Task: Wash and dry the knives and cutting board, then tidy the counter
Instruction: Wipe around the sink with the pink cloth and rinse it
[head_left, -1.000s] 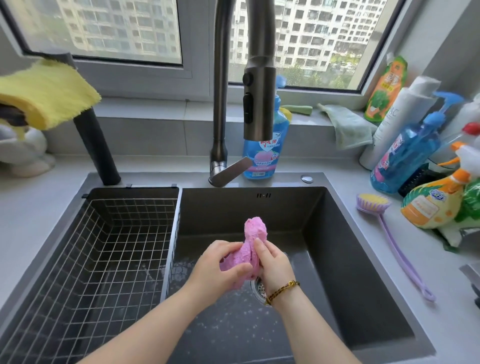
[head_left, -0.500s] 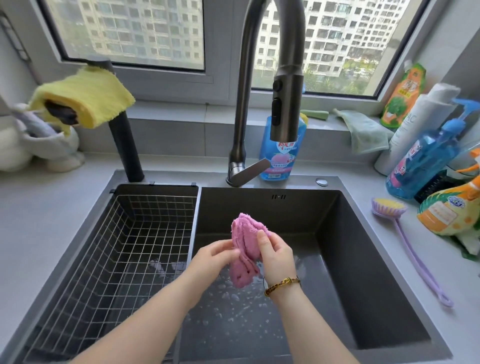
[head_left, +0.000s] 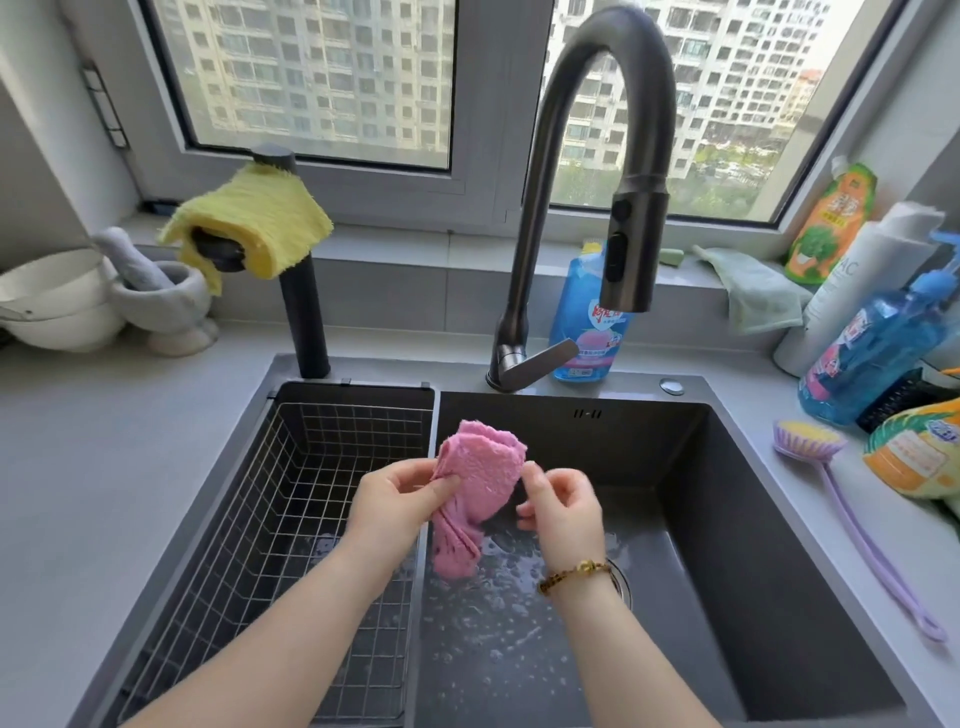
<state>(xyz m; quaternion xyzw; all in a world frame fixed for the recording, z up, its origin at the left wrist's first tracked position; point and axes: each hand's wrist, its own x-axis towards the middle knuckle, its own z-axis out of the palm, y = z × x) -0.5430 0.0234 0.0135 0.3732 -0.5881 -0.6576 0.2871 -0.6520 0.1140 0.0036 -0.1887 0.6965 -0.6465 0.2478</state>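
A crumpled pink cloth (head_left: 475, 486) hangs over the dark sink (head_left: 737, 519), above its wet, foamy floor. My left hand (head_left: 397, 496) pinches the cloth's left edge between thumb and fingers. My right hand (head_left: 558, 501), with a gold bracelet at the wrist, sits just right of the cloth, its fingertips curled at the cloth's right edge. No knife or cutting board is in sight.
A wire basket (head_left: 291, 525) fills the sink's left part. The tall faucet (head_left: 613, 171) arches over the basin. A yellow cloth (head_left: 249, 223) hangs on a black post. Bottles (head_left: 878, 338), a purple brush (head_left: 810, 441), a mortar (head_left: 161, 296) and bowls (head_left: 52, 306) line the counter.
The cloth went from being wrung in both fists to being loosened and spread. The hands drifted left and apart, and the view tilted up and back.
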